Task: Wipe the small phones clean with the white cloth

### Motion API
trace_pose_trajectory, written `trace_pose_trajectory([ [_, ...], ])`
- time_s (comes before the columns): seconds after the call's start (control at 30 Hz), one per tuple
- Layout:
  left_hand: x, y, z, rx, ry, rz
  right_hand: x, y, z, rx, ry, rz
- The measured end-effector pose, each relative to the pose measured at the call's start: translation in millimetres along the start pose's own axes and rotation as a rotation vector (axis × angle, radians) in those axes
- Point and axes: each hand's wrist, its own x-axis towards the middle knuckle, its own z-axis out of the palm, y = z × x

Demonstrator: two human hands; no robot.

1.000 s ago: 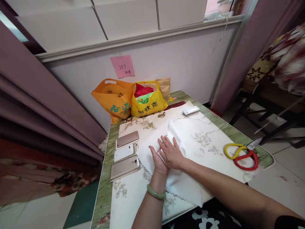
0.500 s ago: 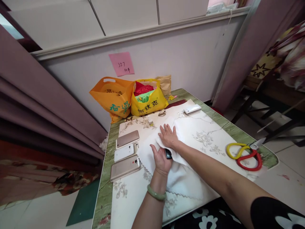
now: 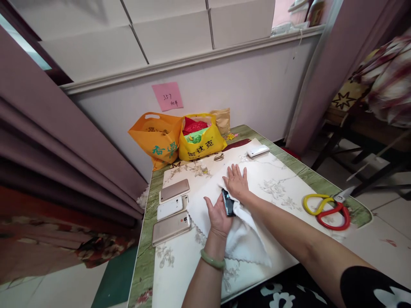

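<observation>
A white cloth lies bunched on the table. My left hand rests on it, fingers against the left edge of a dark phone that lies partly uncovered. My right hand lies flat, fingers stretched out, pressing the cloth just beyond the phone. A green bangle circles my left wrist.
Three phones lie in a column at the left of the table. Yellow and red scissors sit at the right edge. An orange bag, a yellow bag and a white device stand at the back.
My right hand slid away across the cloth toward the back of the table. The cloth pulled off the dark phone, which now shows beside my left hand.
</observation>
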Motion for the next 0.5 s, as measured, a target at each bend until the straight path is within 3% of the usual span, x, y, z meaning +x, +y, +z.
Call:
trace_pose_trajectory([
  [0.27,-1,0,3.7,-0.032,0.017,-0.018,-31,6,-4,0.003,0.033,-0.219],
  [0.5,1,-1,-1.0,-0.059,0.053,-0.017,-59,10,-6,0.029,0.033,-0.277],
])
